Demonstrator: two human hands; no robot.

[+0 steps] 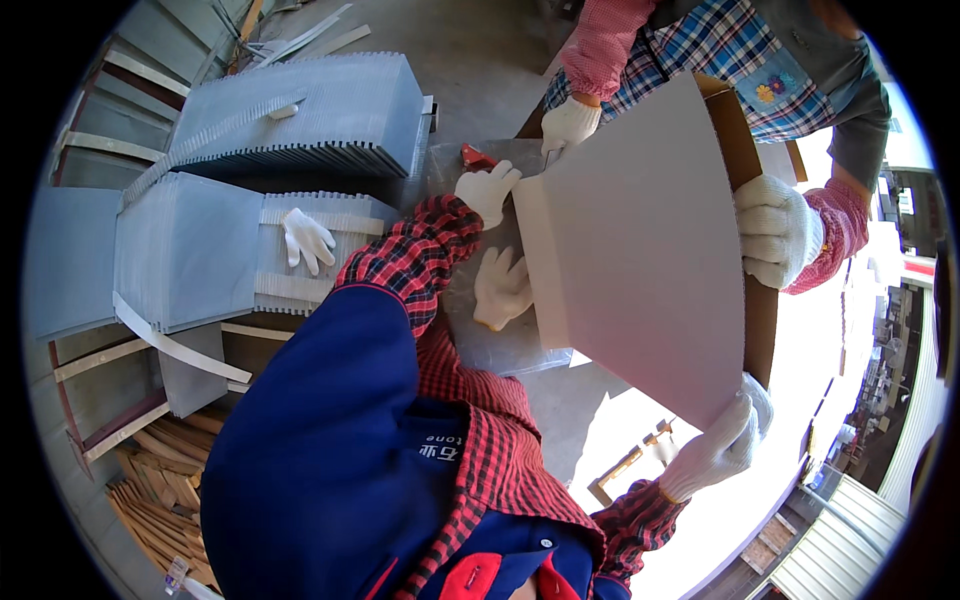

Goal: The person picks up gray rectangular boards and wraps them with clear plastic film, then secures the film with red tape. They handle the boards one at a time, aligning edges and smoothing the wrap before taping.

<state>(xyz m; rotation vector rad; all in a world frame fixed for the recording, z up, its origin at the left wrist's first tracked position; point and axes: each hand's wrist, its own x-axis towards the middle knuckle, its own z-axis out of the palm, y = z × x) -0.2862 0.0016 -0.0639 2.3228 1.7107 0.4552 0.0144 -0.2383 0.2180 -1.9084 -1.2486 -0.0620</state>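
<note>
While a wide, pale-grey flat panel (640, 240) lies between the person's white-gloved hands, the right hand (720, 440) grasps its near right corner. The left hand (487, 195) bends its fingers beside the far left corner; whether it holds anything, I cannot tell. Brown cardboard (760, 335) shows along the panel's right edge.

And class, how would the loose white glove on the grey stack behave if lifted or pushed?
The glove would probably flop, as it looks like fabric with no hand inside. It seems unlikely to roll, lying flat on the grey stack.
</note>
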